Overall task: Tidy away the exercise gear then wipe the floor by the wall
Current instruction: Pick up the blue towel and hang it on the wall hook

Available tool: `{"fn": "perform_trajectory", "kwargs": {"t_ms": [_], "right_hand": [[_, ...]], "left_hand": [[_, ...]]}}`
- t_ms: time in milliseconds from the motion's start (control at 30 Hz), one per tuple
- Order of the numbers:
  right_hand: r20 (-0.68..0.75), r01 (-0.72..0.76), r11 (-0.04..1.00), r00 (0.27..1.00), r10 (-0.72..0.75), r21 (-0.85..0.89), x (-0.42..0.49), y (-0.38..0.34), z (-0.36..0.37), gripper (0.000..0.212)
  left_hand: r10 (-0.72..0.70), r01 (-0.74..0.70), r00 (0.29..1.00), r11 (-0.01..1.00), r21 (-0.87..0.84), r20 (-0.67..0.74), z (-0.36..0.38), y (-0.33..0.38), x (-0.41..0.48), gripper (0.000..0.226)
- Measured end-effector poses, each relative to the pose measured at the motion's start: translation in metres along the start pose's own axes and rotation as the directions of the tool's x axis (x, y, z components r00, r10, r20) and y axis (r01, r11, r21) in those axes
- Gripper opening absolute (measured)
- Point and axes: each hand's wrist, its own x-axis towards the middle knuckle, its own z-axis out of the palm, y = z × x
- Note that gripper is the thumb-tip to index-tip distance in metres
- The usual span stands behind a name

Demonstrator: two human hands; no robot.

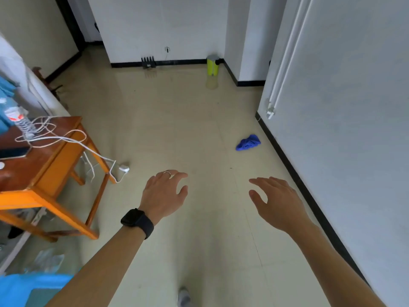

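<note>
A crumpled blue cloth [248, 142] lies on the pale tiled floor [177, 134], close to the black skirting of the white wall [345, 120] on the right. My left hand [164, 193], with a ring and a black watch on its wrist, is held out low over the floor, fingers apart and empty. My right hand [276, 200] is stretched out beside it, also empty with spread fingers. Both hands are well short of the cloth, which lies ahead and a little to the right. No exercise gear is recognisable in view.
An orange wooden table [44, 173] at the left holds a bottle [21, 122], a phone and white cables that trail to a plug [124, 168] on the floor. A yellow-green bin [212, 65] and a black router [148, 62] stand by the far wall. A blue tub [26, 289] is at bottom left.
</note>
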Motion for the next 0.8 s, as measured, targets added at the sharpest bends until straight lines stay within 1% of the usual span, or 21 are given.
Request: {"fn": "perform_trajectory", "kwargs": {"t_ms": [100,167,400,567,667,800], "right_hand": [[-0.002,-0.045,0.999,0.999,0.045,-0.003,0.082,-0.004,0.004,0.045],[0.005,-0.079,0.997,0.997,0.079,0.004,0.132,-0.003,0.006,0.045],[0.030,-0.210,0.978,0.977,0.209,0.018,0.299,0.022,0.028,0.045],[0.053,-0.235,0.970,0.971,0.232,0.059,0.447,0.050,0.047,0.046],[0.084,-0.229,0.972,0.971,0.223,0.062,0.526,0.061,0.046,0.046],[0.132,-0.254,0.964,0.961,0.243,0.074,0.631,0.076,0.040,0.045]], "left_hand": [[0.024,-0.024,1.000,1.000,0.002,-0.008,-0.005,-0.031,0.092,0.042],[0.036,-0.036,0.999,0.999,0.005,0.015,-0.006,-0.046,0.150,0.043],[0.143,-0.147,0.985,0.988,0.039,0.099,0.021,-0.064,0.351,0.043],[0.167,-0.176,0.979,0.981,0.075,0.118,0.046,-0.071,0.505,0.041],[0.164,-0.177,0.977,0.981,0.084,0.139,0.049,-0.073,0.584,0.040],[0.161,-0.178,0.970,0.981,0.079,0.182,0.051,-0.076,0.692,0.041]]}}
